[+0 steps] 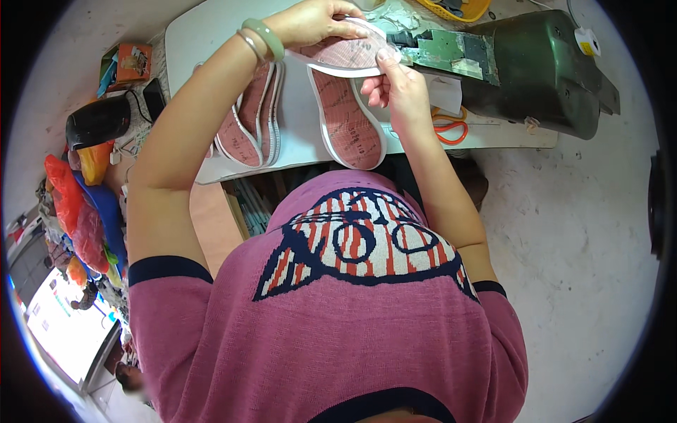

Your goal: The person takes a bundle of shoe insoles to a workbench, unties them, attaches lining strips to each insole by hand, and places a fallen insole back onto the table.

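A pinkish-red insole [349, 55] with a white bound edge is raised over the far side of the white table. My left hand [315, 23], with a green bangle and a silver bracelet at its wrist, closes its fingers on the insole's far edge. At the near right edge, my right hand [404, 88] pinches the white binding between thumb and fingers. Just beneath lies a second insole [350, 130], its toe toward me. Several more insoles [243, 141] lie overlapped to the left. The green sewing machine [451, 55] stands right beside the held insole's tip.
Orange-handled scissors [451, 130] lie by the machine on the white table [204, 46]. A yellow basket [462, 8] sits at the back. Left of the table are an orange box [132, 62], a black rounded object [99, 121] and red plastic bags [77, 204].
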### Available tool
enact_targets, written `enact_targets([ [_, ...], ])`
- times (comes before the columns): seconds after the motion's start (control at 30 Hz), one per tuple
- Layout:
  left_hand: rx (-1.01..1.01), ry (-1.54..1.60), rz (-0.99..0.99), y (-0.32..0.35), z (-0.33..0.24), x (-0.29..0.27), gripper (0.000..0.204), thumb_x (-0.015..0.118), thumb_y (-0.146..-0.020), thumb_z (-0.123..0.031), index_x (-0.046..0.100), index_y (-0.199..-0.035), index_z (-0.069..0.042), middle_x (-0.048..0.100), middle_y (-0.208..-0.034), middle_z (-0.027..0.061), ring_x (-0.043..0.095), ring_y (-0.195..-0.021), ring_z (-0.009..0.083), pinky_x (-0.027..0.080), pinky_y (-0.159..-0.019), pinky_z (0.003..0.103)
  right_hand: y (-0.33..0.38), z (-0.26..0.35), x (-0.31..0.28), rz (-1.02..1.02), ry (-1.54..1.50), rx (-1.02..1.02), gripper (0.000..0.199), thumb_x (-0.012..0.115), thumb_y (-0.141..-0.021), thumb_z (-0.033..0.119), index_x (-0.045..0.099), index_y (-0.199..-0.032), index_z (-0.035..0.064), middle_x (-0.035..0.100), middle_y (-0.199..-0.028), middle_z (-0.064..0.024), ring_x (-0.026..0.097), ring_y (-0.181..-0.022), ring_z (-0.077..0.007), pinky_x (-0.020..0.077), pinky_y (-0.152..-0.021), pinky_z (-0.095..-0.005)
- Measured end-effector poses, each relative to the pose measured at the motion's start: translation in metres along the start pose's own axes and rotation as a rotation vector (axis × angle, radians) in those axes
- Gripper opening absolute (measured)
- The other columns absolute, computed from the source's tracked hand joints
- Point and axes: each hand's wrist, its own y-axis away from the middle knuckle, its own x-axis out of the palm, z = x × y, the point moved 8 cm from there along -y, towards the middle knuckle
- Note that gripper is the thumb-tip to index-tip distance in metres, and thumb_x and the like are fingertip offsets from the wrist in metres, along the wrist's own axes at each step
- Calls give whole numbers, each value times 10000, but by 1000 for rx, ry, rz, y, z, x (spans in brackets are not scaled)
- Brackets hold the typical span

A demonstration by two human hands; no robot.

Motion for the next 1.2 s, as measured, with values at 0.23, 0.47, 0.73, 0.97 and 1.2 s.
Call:
enact_targets([
  [0.23, -20, -187, -451, 22, 21, 9, 427, 638, -862, -359, 616, -1136, -32, 687, -934, 144, 658, -830, 230, 499, -769, 321, -9, 0, -25, -87, 117, -89, 333, 555, -942, 304, 635, -760, 37, 616, -633, -39, 513, -475, -73, 390, -477, -192],
  [0.47, 8, -120, -649, 26, 38, 35, 512, 656, -832, -431, 583, -1174, -57, 688, -939, 154, 663, -858, 307, 510, -757, 364, 9, -16, -38, -40, 402, -308, 270, 592, -921, 262, 675, -903, 6, 652, -753, -30, 590, -656, -87, 466, -630, -217],
  [0.73, 1, -222, -892, 42, 17, 33, 568, 678, -807, -467, 570, -1127, -9, 676, -937, 196, 660, -870, 328, 507, -766, 374, 82, -102, -1, 453, -321, 290, 501, 625, -830, 238, 519, -1221, -56, 624, -939, -80, 590, -836, -164, 456, -852, -321],
  [0.97, 6, -77, -1081, 43, 35, 17, 581, 711, -792, -435, 555, -1089, 39, 669, -939, 195, 648, -860, 288, 503, -764, 353, 96, -83, -2, 448, -491, 260, 356, 533, -852, 263, 556, -1059, -26, 560, -796, -57, 531, -706, -157, 449, -757, -329],
  [1.2, 44, 142, -1187, 42, 33, 7, 506, 751, -788, -339, 564, -991, 85, 662, -924, 163, 626, -826, 166, 502, -729, 299, 83, -48, -17, 194, -303, 125, 307, 445, -899, 283, 556, -810, 11, 495, -639, -29, 441, -559, -130, 410, -641, -308],
])
